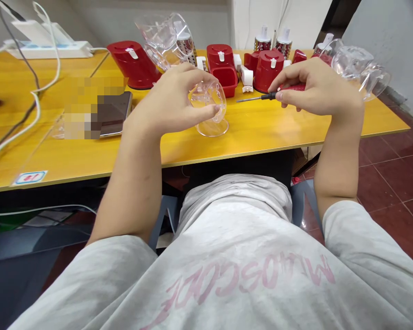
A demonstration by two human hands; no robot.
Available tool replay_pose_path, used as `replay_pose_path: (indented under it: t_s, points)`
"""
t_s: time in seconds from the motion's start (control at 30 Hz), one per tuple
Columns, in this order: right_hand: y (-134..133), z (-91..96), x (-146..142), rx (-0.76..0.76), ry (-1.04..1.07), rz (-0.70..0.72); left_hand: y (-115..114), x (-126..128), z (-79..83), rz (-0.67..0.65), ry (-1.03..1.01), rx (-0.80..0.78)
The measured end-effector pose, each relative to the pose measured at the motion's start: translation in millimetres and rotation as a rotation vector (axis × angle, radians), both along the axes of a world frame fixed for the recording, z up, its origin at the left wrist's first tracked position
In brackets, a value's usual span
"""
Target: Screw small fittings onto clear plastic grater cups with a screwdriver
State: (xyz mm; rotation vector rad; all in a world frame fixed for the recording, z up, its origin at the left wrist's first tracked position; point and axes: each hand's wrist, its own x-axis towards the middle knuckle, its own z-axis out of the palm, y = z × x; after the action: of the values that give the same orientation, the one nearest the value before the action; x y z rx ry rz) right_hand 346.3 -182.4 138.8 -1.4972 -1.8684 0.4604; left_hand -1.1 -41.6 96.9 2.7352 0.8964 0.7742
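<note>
My left hand [179,98] is closed around a clear plastic part [216,98], round-ended with a flared ring. It is tilted over the yellow table, near the front edge. My right hand [308,87] grips a screwdriver [268,96] with a red and black handle. Its thin metal shaft points left toward the clear part, with a gap between them. Behind my hands stand a red housing [220,56] with a white latch, a red open box [225,80] and a white bracket-like piece [247,78].
More red housings [132,64] and several perforated metal drums [262,42] line the back. Clear plastic parts are stacked at back left [168,41] and right [356,64]. A phone [115,114], a power strip [51,49] and white cables [37,101] lie on the left.
</note>
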Motion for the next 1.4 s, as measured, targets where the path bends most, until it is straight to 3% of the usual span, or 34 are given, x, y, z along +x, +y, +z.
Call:
replay_pose_path:
  t_s: [0.37, 0.53, 0.73, 1.07, 1.4]
  points:
    - [-8.3, 5.8, 8.4, -0.078, -0.016, -0.025, -8.7, -3.4, 11.9, 0.013, 0.002, -0.069]
    - [-10.6, 7.0, 12.6, -0.020, -0.112, -0.023, 1.7, -5.5, 5.5, -0.031, -0.037, -0.074]
    - [-14.0, 12.1, 10.8, -0.099, -0.090, 0.004, 15.4, -6.1, -4.0, -0.144, -0.084, -0.063]
    - [-5.9, 4.0, 22.9, -0.139, -0.087, 0.058, 3.0, -1.0, 0.4, -0.141, -0.047, -0.043]
    - [-5.9, -1.0, 9.2, -0.180, -0.023, 0.090, 4.9, -2.8, -9.1, -0.123, -0.026, -0.016]
